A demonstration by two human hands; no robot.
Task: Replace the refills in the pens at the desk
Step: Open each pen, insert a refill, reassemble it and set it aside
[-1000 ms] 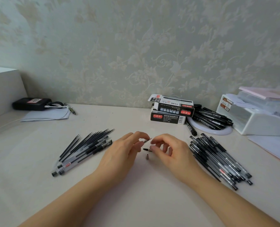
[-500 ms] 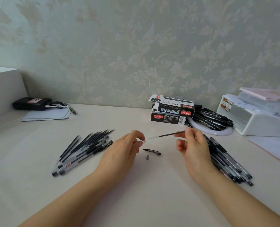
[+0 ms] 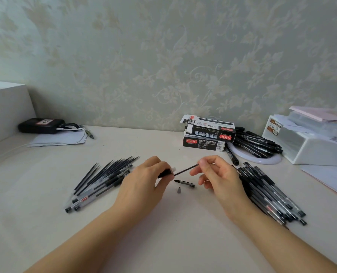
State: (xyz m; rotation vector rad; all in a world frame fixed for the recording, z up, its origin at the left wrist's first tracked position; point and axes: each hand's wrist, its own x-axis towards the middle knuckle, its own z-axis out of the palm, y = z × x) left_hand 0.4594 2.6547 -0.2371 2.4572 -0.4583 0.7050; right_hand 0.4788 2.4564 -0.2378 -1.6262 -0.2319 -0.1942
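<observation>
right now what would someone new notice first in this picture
Mid-desk, the left hand holds a pen barrel while the right hand pinches a thin black refill that runs into it. Just below lie a loose pen cap and a small metal tip. Refills and pens fan out left; a bigger pen pile sits right.

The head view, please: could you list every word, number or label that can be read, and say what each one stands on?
"1120": upper pen box, upside down on its side, and again on its open flap.
Red patches on the upper and lower pen box: characters too blurred to read.
Fine print and barcode on the lower box: too small.
White-and-red label on the black case: handwritten marks, unreadable.
Orange labels on the white organizer: too small.
Print on the pens: unreadable.
</observation>
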